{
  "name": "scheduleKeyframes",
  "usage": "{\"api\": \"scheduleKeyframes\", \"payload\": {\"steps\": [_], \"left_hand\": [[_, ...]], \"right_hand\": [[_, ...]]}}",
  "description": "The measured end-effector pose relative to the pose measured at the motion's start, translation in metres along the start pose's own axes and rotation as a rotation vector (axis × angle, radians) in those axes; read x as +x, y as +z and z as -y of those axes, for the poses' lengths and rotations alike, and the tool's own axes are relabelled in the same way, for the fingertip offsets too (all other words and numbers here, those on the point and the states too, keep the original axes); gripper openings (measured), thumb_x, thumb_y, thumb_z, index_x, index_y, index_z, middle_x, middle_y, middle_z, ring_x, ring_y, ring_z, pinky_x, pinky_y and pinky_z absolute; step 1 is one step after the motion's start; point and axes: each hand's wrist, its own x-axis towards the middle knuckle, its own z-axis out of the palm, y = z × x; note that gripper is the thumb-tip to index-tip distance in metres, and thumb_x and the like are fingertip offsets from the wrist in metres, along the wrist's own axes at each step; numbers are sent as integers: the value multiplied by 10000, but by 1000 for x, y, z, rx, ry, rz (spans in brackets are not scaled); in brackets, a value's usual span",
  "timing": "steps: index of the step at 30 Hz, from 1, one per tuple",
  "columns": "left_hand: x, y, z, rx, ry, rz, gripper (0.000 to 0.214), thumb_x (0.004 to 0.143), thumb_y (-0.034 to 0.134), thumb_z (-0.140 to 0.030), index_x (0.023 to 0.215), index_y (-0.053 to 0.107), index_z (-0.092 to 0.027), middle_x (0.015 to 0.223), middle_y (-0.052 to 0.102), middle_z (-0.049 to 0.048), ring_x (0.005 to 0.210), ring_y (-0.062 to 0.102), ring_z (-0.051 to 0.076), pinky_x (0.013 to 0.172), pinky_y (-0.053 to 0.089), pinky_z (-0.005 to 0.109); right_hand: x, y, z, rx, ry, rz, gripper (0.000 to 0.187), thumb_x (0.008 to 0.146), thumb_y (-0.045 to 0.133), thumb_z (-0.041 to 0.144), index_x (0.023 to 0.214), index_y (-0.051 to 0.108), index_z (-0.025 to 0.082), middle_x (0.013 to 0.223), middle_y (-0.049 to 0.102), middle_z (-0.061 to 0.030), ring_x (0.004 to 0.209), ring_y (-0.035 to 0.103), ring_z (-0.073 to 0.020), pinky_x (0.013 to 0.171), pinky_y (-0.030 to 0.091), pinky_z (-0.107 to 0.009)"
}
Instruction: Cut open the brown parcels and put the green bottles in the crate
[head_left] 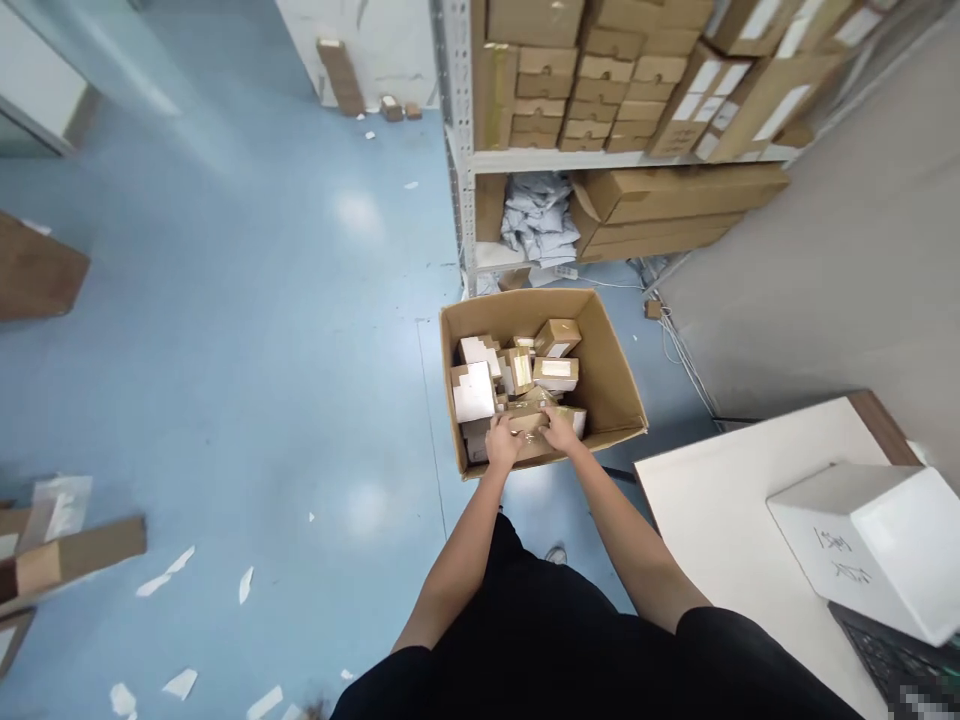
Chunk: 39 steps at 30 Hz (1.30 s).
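Both of my hands reach into a large open cardboard carton (611, 365) that stands on the floor in front of me. Near its front wall, my left hand (504, 442) grips the left end of a small brown cardboard box (529, 424) with clear tape on it. Its right end is held by my right hand (559, 430), fingers curled at the edge. Around it lie several other small boxes, among them a white-faced box (473, 392) to the left and a brown box with a white label (556, 370) behind. The undersides of my fingers are partly hidden.
Behind the carton rises a metal shelf rack (480, 160) stacked with boxes. To the right, a white table (705, 490) bears a white box (847, 540) and a keyboard (892, 650). Cables (682, 355) run along the wall. Paper scraps (180, 684) litter the blue floor.
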Motion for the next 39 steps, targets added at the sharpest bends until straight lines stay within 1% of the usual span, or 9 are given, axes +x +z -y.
{"api": "scheduleKeyframes", "payload": {"steps": [4,8,14,20,25,29,32,36,39], "left_hand": [[-21,17,-47,-66,175,-91,579,863,813,-362,1413,652,-283,1613,484,103,1438,548,314,1204,453,406],[-52,49,-108,-65,370,-69,612,871,790,-345,1456,628,-269,1637,458,115,1522,447,358,1271,384,477],[-141,142,-202,9,676,121,682,892,778,-371,1532,564,-265,1655,466,118,1548,417,362,1294,353,490],[-264,263,-248,98,916,369,619,881,774,-260,1481,620,-252,1663,470,114,1564,406,349,1305,350,499],[-328,340,-249,86,969,628,613,870,731,-156,1469,622,-238,1691,452,114,1583,401,309,1292,381,484],[-338,379,-228,156,759,968,810,807,780,-143,1567,506,-183,1528,632,149,1433,589,282,1182,497,431],[-328,393,-216,188,702,1045,893,784,795,-137,1606,450,-177,1520,646,148,1374,641,252,1159,509,388],[-314,402,-221,278,670,1080,794,803,766,-158,1558,522,-189,1446,705,138,1313,686,266,1132,530,408],[-314,409,-235,300,767,1096,777,811,721,-152,1564,536,-213,1454,704,124,1353,659,287,1170,508,450]], "right_hand": [[-41,-53,-17,45,-44,-220,573,861,636,96,1408,614,265,1299,733,-65,1161,687,-254,1064,523,-380],[-110,-96,-60,152,-48,-501,567,859,606,116,1402,618,280,1345,699,-71,1145,682,-263,1056,543,-422],[-258,-125,-170,322,123,-844,503,895,577,181,1388,604,277,1377,665,-74,1162,672,-255,1058,560,-434],[-402,-88,-285,465,377,-1087,446,933,538,260,1377,573,250,1364,656,-107,1190,665,-285,1040,572,-486],[-462,-40,-350,498,572,-1217,414,896,540,222,1301,622,210,1323,661,-143,1228,650,-302,1089,550,-497],[-472,8,-379,596,741,-1108,540,784,532,114,1302,662,193,1299,689,-135,1296,640,-304,1174,499,-513],[-468,37,-388,615,743,-1082,733,733,554,94,1457,612,194,1453,640,-135,1430,567,-306,1244,440,-516],[-459,40,-397,623,814,-1061,829,733,573,95,1559,560,173,1597,546,-152,1531,473,-309,1290,384,-507],[-458,28,-410,668,840,-1025,878,718,555,92,1591,536,189,1602,559,-122,1542,469,-287,1298,368,-504]]}}
